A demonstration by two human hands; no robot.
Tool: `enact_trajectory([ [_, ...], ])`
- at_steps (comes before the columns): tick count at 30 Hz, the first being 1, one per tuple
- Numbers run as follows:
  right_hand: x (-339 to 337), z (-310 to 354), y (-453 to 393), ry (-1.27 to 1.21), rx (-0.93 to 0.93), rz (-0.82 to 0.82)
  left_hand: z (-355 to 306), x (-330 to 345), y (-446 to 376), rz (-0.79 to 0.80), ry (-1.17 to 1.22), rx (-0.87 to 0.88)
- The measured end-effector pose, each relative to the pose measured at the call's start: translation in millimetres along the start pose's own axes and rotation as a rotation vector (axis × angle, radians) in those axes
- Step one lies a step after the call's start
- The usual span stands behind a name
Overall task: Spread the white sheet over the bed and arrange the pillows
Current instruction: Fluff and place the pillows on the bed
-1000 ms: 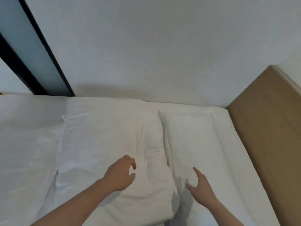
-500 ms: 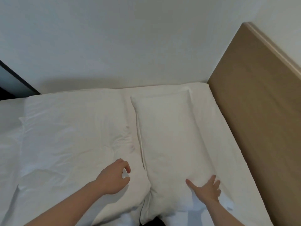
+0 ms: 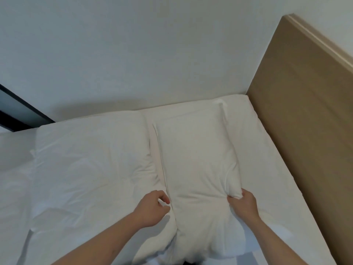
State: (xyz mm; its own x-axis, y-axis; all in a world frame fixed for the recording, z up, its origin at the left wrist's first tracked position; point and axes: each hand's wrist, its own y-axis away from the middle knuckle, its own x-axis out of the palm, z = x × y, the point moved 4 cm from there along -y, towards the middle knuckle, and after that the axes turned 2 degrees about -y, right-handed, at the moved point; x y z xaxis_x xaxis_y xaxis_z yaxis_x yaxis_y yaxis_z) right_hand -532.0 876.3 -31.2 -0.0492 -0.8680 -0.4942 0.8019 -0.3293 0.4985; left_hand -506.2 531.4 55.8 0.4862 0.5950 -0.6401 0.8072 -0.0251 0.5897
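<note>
Your right hand (image 3: 243, 204) gripped the right edge of the right pillow (image 3: 198, 165), fingers curled into a bunched fold, probably to drag or square it toward the headboard (image 3: 305, 121). Your left hand (image 3: 152, 209) sat at the seam where that pillow touched the left pillow (image 3: 91, 161), fingers curled; whether they pinched fabric could not be told. Both pillows lay side by side on the white sheet (image 3: 267, 165), against the wall (image 3: 133, 54).
</note>
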Motion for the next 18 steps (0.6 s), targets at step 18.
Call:
enact_trajectory([
  [18, 13.1, 343.9, 252.7, -0.484, -0.736, 0.305, 9.9, -69.7, 51.8, 0.214, 1.466, -0.338],
])
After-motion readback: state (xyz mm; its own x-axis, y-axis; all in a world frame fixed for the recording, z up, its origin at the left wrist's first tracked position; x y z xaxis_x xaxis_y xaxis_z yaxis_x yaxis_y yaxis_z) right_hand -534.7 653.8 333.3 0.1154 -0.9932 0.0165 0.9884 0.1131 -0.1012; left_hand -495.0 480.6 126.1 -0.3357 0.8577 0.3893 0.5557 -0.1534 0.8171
